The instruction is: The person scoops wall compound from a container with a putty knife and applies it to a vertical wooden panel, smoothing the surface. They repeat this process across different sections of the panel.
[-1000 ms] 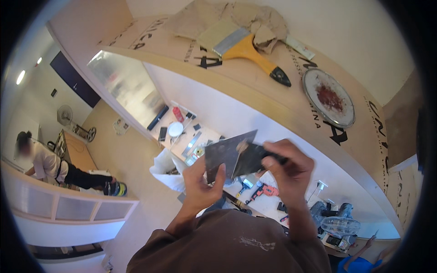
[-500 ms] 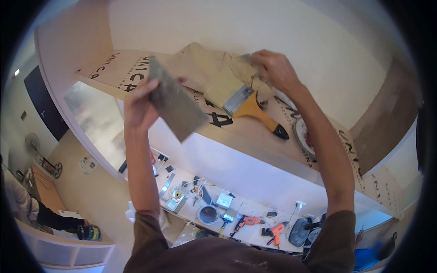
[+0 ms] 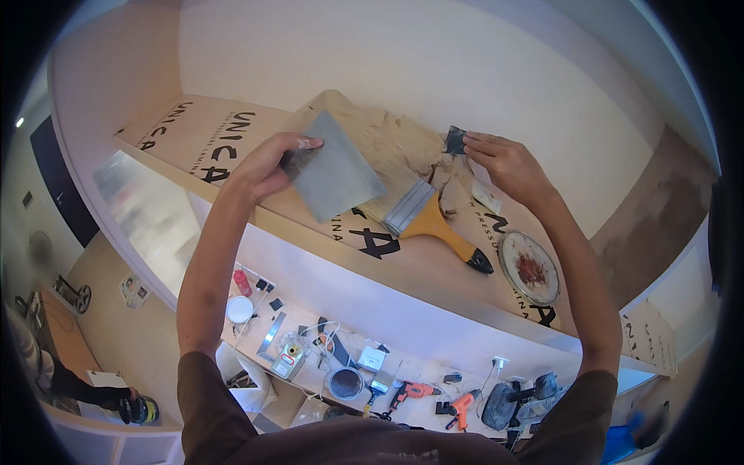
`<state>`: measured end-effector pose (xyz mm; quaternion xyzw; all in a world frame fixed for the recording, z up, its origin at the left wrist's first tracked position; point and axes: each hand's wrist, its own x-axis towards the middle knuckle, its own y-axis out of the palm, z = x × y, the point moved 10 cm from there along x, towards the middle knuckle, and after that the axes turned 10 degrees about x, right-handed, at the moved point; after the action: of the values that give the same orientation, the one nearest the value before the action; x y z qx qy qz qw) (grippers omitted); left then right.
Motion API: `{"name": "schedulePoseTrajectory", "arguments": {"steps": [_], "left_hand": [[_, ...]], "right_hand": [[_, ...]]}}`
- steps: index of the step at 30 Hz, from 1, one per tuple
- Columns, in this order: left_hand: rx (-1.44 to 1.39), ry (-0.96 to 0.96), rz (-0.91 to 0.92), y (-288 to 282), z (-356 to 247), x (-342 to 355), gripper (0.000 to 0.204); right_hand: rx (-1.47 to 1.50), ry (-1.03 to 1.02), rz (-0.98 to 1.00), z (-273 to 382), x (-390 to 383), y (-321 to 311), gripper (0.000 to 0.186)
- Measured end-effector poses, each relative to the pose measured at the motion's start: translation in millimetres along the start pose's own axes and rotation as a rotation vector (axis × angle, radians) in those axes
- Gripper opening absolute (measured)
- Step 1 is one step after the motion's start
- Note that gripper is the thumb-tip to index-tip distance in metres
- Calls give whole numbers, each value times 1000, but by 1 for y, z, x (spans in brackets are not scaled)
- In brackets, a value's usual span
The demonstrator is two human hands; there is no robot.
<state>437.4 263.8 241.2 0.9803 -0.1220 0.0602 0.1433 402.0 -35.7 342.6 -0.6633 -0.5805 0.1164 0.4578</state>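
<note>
My left hand (image 3: 271,165) grips a flat grey rectangular sheet (image 3: 338,174) by its left edge, thumb on top. The sheet hovers over a ledge covered in printed paper. Between the fingertips of my right hand (image 3: 508,164) is a small dark square piece (image 3: 456,140); its exact kind is unclear. Below and between the hands, a wide paintbrush (image 3: 442,229) with an orange, black-tipped handle rests with its bristle end against crumpled brown paper (image 3: 387,132). Beside my right forearm lies a round lid (image 3: 529,267) with a reddish-brown smear.
A pale wall (image 3: 434,62) rises behind the ledge (image 3: 418,287). On the lower counter stand a grey bucket (image 3: 345,383), a red drill (image 3: 412,392), an orange tool (image 3: 463,408) and a metal tin (image 3: 289,359). Another person's arm (image 3: 85,387) shows at far left.
The grey sheet has turned from a steep tilt to show its face and shifted right. My right hand has moved right and lower, bringing the dark piece into clear view.
</note>
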Motion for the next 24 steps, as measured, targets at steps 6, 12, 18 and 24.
{"name": "schedulePoseTrajectory", "arguments": {"steps": [6, 12, 18, 24], "left_hand": [[28, 40, 14, -8, -1, 4, 30], [44, 40, -27, 1, -7, -9, 29], [60, 41, 9, -2, 4, 0, 30], [87, 25, -30, -2, 8, -1, 31]], "right_hand": [[32, 25, -86, -4, 16, -33, 32], [734, 431, 37, -30, 85, -35, 20], [1074, 650, 273, -78, 104, 51, 17], [1046, 804, 338, -119, 52, 69, 17]]}}
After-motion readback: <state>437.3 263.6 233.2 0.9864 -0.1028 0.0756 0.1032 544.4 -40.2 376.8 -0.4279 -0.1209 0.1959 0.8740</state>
